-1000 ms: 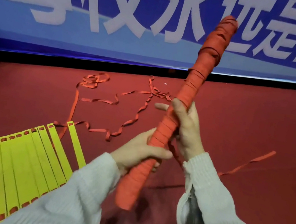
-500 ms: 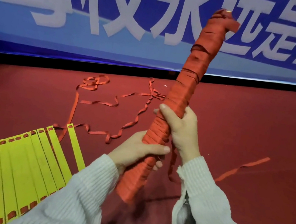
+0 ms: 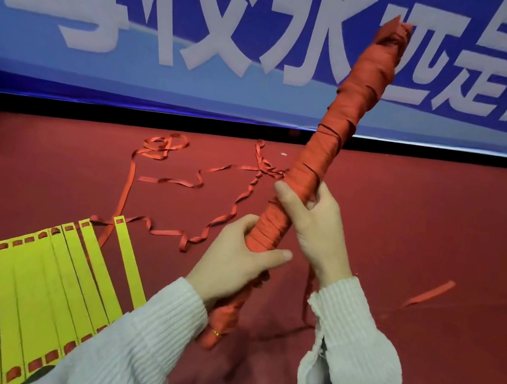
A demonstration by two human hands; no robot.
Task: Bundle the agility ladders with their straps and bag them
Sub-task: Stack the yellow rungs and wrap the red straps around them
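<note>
Head view: left hand (image 3: 234, 262) and right hand (image 3: 313, 227) both curl around a strap-wound bundle (image 3: 328, 150), tilted up toward a blue banner (image 3: 196, 83). Yellow rungs (image 3: 41, 284) fan on the red floor (image 3: 440, 221), lower left. Loose strap (image 3: 180, 183) trails behind; another strap end (image 3: 429, 291) lies right.

There is one view only, from the camera on my head, looking forward and down. It sits close over my hands (image 3: 274, 238) near the middle, takes in the red floor (image 3: 439, 228), and reaches the far blue banner (image 3: 196, 83).
</note>
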